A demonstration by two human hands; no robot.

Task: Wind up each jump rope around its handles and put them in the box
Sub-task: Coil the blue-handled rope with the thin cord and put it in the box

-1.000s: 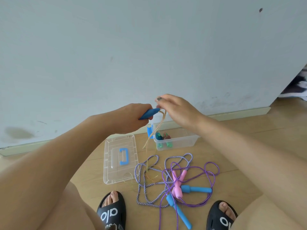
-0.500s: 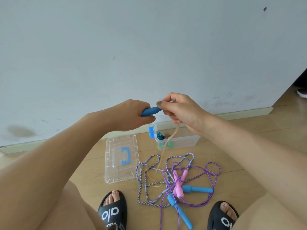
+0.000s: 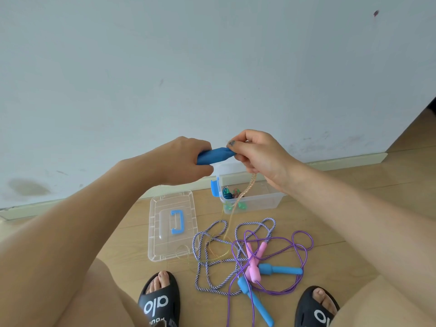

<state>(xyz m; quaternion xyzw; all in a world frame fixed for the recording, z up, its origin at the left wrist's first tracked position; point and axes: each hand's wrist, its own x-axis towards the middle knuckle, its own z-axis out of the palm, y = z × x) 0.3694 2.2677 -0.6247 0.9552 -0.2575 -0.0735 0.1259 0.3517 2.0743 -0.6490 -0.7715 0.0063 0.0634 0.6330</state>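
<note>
On the floor (image 3: 354, 208) at 6 o'clock lie tangled ropes (image 3: 238, 253). Above them, the left hand (image 3: 186, 161) grips blue handles (image 3: 214, 155), long axis running 9-to-3 o'clock, while the right hand (image 3: 257, 154) pinches their tan rope (image 3: 245, 192). The box (image 3: 257, 201) sits beyond.

Soft, even daylight all round; I can't tell where it comes from. The wall (image 3: 212, 67) reads pale and flat with no glare. Only faint shadows sit under the ropes on the floor (image 3: 354, 208). My forearms swell huge toward the bottom corners, stretched by the wide lens, and the skirting (image 3: 342, 159) bows slightly. The centre is reasonably sharp; my arms at the lower edges look soft and smeary. Slight compression fuzz throughout.
</note>
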